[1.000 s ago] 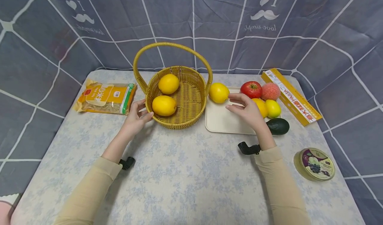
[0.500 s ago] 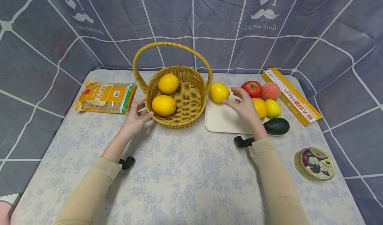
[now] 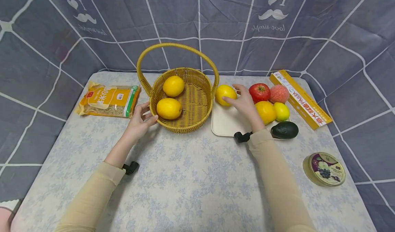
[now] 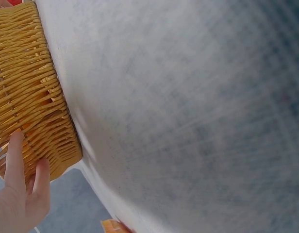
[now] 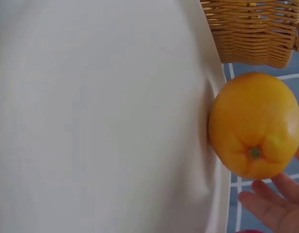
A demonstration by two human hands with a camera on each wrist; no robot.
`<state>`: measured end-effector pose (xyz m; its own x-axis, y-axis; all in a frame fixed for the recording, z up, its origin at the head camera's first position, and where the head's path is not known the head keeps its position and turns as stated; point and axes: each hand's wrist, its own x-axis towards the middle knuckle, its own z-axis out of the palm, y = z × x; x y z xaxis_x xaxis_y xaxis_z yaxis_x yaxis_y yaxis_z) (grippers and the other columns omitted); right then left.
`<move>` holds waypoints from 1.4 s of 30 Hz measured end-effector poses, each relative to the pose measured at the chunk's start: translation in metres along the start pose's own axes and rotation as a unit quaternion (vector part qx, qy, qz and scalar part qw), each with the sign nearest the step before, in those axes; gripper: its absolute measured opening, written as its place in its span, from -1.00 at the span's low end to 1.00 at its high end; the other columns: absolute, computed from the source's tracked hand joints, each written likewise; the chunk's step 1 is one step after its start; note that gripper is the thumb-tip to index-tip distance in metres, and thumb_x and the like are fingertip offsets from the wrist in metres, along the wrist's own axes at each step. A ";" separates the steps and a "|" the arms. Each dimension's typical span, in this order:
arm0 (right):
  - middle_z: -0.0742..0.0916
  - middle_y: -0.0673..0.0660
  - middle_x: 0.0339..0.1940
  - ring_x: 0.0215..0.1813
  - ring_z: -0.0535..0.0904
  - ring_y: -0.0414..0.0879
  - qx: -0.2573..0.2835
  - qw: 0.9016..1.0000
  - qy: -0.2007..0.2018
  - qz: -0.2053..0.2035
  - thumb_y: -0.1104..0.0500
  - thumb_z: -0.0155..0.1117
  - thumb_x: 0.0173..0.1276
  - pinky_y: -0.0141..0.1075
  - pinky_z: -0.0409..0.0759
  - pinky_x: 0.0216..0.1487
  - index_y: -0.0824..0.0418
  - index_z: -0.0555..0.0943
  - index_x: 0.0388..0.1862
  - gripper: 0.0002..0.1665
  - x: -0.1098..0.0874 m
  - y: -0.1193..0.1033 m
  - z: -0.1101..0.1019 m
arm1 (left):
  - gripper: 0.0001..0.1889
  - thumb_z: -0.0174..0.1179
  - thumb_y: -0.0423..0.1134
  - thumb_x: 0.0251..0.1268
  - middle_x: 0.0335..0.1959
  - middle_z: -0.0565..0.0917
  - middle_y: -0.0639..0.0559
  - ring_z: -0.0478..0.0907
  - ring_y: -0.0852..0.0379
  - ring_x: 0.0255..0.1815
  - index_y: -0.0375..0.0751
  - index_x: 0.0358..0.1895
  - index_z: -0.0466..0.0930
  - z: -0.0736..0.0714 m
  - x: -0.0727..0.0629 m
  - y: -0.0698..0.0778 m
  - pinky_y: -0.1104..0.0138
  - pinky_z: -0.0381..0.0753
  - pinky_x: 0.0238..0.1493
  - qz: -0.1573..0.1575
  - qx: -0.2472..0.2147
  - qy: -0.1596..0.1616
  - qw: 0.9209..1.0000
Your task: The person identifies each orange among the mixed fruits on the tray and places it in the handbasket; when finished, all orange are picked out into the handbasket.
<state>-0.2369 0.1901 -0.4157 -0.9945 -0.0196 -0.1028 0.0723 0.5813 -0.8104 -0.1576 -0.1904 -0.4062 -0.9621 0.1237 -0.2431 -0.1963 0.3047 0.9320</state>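
The yellow wicker basket (image 3: 185, 122), with a tall hoop handle, holds two yellow oval fruits, one nearer (image 3: 169, 108) and one farther back (image 3: 173, 86). My left hand (image 3: 139, 121) touches the basket's left side, fingers fairly straight against the weave in the left wrist view. My right hand (image 3: 245, 105) is spread at the right side of an orange-yellow fruit (image 5: 256, 126) with a green stem spot. In the head view the thumb overlaps the fruit's front; the other fingers are behind and beside it. The fruit sits at the corner of a white tray (image 3: 226, 129).
A red apple (image 3: 259, 92), a pink textured fruit (image 3: 279, 94), an orange fruit (image 3: 266, 112), a lime-yellow fruit (image 3: 281, 112) and a dark green avocado-like fruit (image 3: 285, 130) crowd the tray's right. Around lie a pasta box (image 3: 300, 100), a round tin (image 3: 325, 169) and a grain bag (image 3: 108, 100).
My right hand has moved left, away from the orange fruit and up to the orange-yellow fruit on the tray's corner. The left hand and the basket have stayed put.
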 end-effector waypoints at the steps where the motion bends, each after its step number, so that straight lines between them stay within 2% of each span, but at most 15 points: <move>1: 0.33 0.24 0.51 0.48 0.27 0.17 -0.002 1.000 -0.003 0.003 -0.12 0.39 0.26 0.07 0.33 0.49 0.18 0.24 0.51 -0.05 0.002 0.000 0.001 | -0.23 0.05 -0.30 0.50 0.56 -0.01 -0.24 0.17 -0.16 0.52 -0.15 0.58 -0.25 0.000 0.000 0.000 0.16 0.53 0.33 0.000 -0.001 0.000 1.000; 6: 0.37 0.23 0.49 0.44 0.29 0.15 0.001 1.000 -0.009 0.019 -0.11 0.41 0.24 0.04 0.32 0.49 0.19 0.23 0.52 -0.03 0.006 -0.002 0.006 | -0.23 0.05 -0.32 0.50 0.56 -0.02 -0.26 0.17 -0.17 0.52 -0.16 0.58 -0.25 0.001 0.000 0.001 0.16 0.53 0.33 0.001 -0.004 0.000 1.000; 14: 0.35 0.29 0.50 0.46 0.29 0.18 -0.004 0.999 -0.018 0.033 -0.06 0.44 0.22 0.04 0.27 0.53 0.21 0.14 0.55 0.04 0.012 -0.004 0.008 | -0.23 0.05 -0.30 0.50 0.55 0.02 -0.27 0.19 -0.17 0.51 -0.17 0.58 -0.23 -0.001 0.001 0.003 0.37 0.60 0.22 0.007 0.008 0.003 1.000; 19: 0.32 0.32 0.52 0.47 0.29 0.20 -0.013 0.998 -0.018 0.054 -0.02 0.43 0.24 0.05 0.25 0.54 0.20 0.11 0.56 0.04 0.014 -0.007 0.010 | -0.23 0.06 -0.30 0.50 0.54 0.04 -0.28 0.20 -0.18 0.50 -0.18 0.58 -0.21 -0.002 0.001 0.003 0.41 0.61 0.20 0.008 0.017 0.006 1.000; 29: 0.37 0.31 0.48 0.43 0.32 0.19 -0.012 0.996 -0.003 0.085 -0.02 0.48 0.20 0.06 0.30 0.52 0.24 0.18 0.51 0.02 0.011 -0.014 0.012 | -0.22 0.06 -0.29 0.50 0.58 -0.04 -0.22 0.12 -0.16 0.54 -0.12 0.59 -0.24 -0.001 -0.001 0.001 0.07 0.48 0.39 -0.006 -0.009 0.005 1.000; 35: 0.42 0.31 0.45 0.40 0.36 0.20 -0.020 0.997 0.005 0.079 -0.08 0.50 0.15 0.07 0.34 0.47 0.23 0.23 0.49 0.03 0.000 -0.013 0.007 | -0.23 0.05 -0.31 0.50 0.57 -0.02 -0.23 0.16 -0.17 0.52 -0.14 0.58 -0.22 -0.001 -0.001 0.000 0.07 0.49 0.37 0.001 -0.010 0.004 1.000; 42: 0.45 0.29 0.40 0.34 0.39 0.17 0.019 0.999 0.015 0.040 -0.06 0.51 0.15 0.04 0.37 0.43 0.24 0.27 0.45 -0.01 -0.031 -0.014 -0.013 | -0.23 0.05 -0.34 0.49 0.56 0.00 -0.26 0.17 -0.19 0.51 -0.19 0.57 -0.22 -0.001 -0.001 0.001 0.06 0.51 0.36 0.000 -0.012 0.002 1.000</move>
<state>-0.2077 0.1929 -0.3938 -0.9871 0.0508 -0.1521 0.1548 0.5495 -0.8210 -0.1569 -0.1907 -0.4051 -0.9629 0.1198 -0.2418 -0.2004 0.2824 0.9381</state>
